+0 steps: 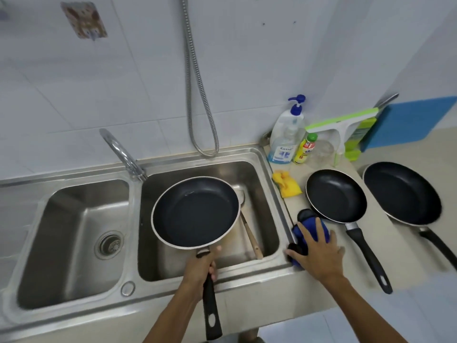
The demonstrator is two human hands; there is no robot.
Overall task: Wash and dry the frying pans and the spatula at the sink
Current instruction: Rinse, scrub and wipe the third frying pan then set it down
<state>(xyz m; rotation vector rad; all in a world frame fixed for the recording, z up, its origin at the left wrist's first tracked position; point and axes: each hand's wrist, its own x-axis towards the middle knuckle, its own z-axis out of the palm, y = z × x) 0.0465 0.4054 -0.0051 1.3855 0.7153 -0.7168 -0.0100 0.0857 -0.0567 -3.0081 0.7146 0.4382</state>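
Now left fingers (212, 268) clasp pan (195, 211) above basin (262, 184); right fingers (306, 233) splay on cloth (312, 219) at rim (283, 209)

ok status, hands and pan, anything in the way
Left hand grips frying pan over right basin. Right hand rests on blue cloth. Spatula lies in basin beneath pan.
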